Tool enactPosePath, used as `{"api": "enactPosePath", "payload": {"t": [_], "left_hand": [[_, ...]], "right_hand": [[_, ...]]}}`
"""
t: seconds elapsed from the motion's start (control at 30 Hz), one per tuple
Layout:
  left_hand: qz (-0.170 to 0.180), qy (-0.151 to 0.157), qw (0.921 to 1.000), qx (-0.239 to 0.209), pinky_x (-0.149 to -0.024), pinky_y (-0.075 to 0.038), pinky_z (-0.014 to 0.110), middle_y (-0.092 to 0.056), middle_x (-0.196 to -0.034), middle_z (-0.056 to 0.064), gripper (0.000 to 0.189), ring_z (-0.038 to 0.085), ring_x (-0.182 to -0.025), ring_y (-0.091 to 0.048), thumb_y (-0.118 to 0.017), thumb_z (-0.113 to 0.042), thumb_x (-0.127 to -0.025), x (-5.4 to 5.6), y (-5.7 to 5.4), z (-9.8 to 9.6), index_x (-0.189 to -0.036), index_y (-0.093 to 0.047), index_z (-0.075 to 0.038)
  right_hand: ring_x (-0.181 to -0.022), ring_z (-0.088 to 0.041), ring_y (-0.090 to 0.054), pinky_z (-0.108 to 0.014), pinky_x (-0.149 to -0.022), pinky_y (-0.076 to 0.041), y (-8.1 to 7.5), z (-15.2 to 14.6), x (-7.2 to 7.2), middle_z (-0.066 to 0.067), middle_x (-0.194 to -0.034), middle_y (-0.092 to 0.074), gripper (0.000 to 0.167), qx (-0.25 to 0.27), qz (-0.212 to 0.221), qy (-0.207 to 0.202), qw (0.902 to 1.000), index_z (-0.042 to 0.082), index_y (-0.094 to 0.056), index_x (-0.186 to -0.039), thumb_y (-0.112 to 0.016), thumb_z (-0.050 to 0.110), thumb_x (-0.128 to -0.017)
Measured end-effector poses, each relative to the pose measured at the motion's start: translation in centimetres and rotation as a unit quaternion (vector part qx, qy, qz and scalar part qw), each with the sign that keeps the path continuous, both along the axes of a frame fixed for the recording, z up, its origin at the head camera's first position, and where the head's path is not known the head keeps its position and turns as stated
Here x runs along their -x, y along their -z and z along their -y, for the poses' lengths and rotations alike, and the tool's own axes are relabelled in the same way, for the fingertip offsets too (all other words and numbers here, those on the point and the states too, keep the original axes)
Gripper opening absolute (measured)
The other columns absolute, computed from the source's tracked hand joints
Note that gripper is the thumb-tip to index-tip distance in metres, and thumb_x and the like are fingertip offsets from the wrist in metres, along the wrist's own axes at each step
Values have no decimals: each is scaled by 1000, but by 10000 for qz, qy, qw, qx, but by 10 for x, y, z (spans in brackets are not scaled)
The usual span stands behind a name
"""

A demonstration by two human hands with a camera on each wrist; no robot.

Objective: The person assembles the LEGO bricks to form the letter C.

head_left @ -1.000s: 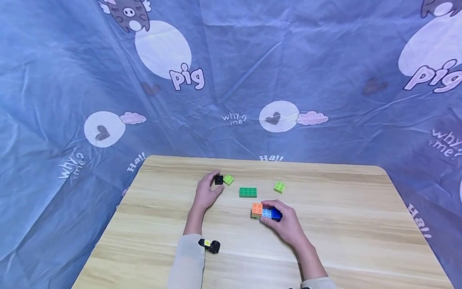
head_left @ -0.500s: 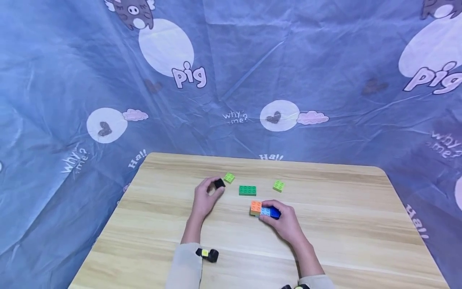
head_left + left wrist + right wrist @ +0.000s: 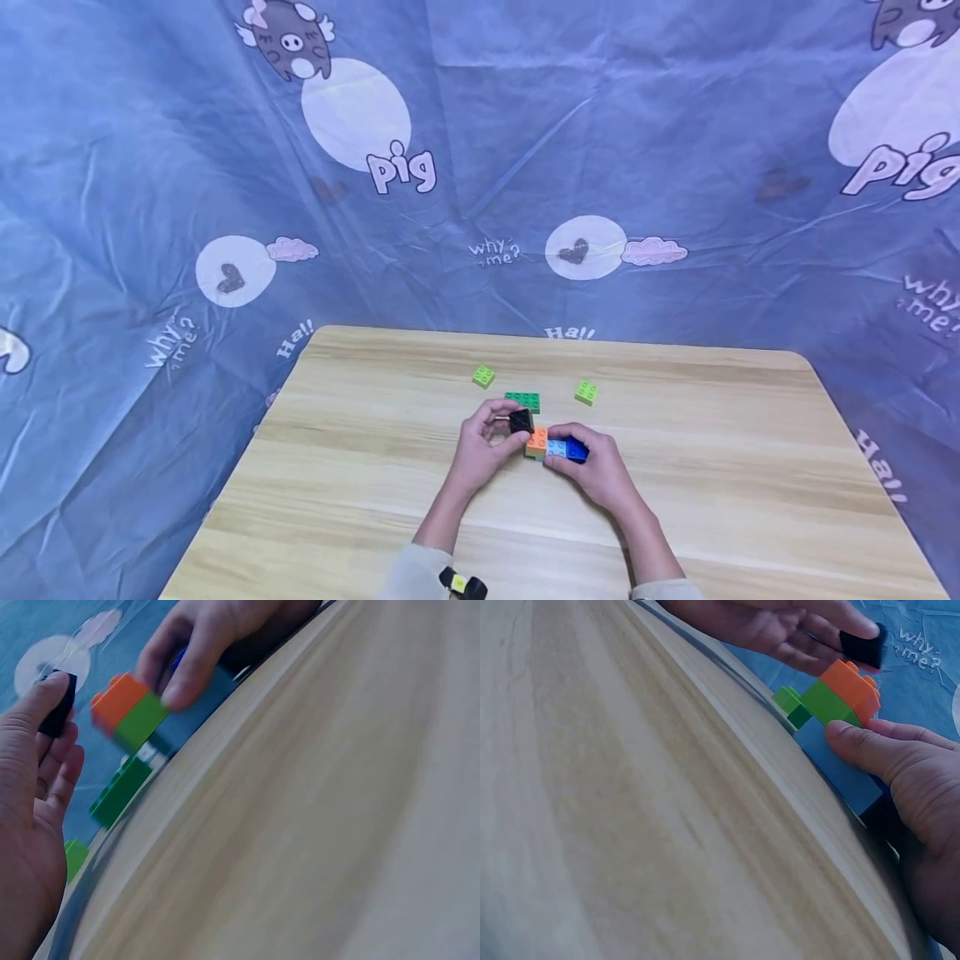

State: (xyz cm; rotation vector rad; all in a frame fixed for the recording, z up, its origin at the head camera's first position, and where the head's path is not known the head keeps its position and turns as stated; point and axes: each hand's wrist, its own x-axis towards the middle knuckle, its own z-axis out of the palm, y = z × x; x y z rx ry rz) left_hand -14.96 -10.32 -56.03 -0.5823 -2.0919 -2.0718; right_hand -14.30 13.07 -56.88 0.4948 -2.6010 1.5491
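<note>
My left hand (image 3: 483,444) pinches a black toy brick (image 3: 521,421) between thumb and fingers, up and to the left of an orange brick (image 3: 537,437). In the right wrist view the black brick (image 3: 864,646) is held just above the orange one, with a small gap. The orange brick sits on a lime green brick (image 3: 141,721), joined to a light blue brick (image 3: 838,766). A dark blue brick (image 3: 577,450) lies at the right end, partly under my palm. My right hand (image 3: 600,467) grips this joined group at the light blue part, on the table.
Behind the left hand lies a long dark green brick (image 3: 525,401), partly covered by the fingers. Two lime bricks lie farther back, a left one (image 3: 483,377) and a right one (image 3: 587,392). The wooden table (image 3: 360,400) ends at a blue printed cloth (image 3: 465,167).
The left hand has lifted the black brick from beside the left lime brick and carried it right and nearer, to the orange brick. The right hand keeps its hold and has barely moved.
</note>
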Motion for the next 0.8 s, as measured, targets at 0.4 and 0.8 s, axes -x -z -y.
{"api": "enactPosePath", "payload": {"t": [0.4, 0.8], "left_hand": [[-622, 372, 9927, 962, -103, -56, 41, -75, -125, 3, 40, 18, -116, -70, -84, -12, -92, -1, 3, -14, -130, -72, -15], [-545, 393, 9897, 1267, -107, -54, 35, -77, -123, -3, 43, 14, -117, -71, -86, -19, -89, 0, 5, -11, -129, -71, -19]], "right_hand": [[-111, -19, -69, -30, -93, -54, 1, -2, -2, 5, -116, -77, 39, 54, -28, -75, 10000, 26, -77, -115, -94, 19, -81], [-111, -20, -70, -31, -94, -55, -1, 0, 0, 5, -116, -77, 37, -40, -13, -94, 9999, 26, -77, -114, -94, 18, -82]]}}
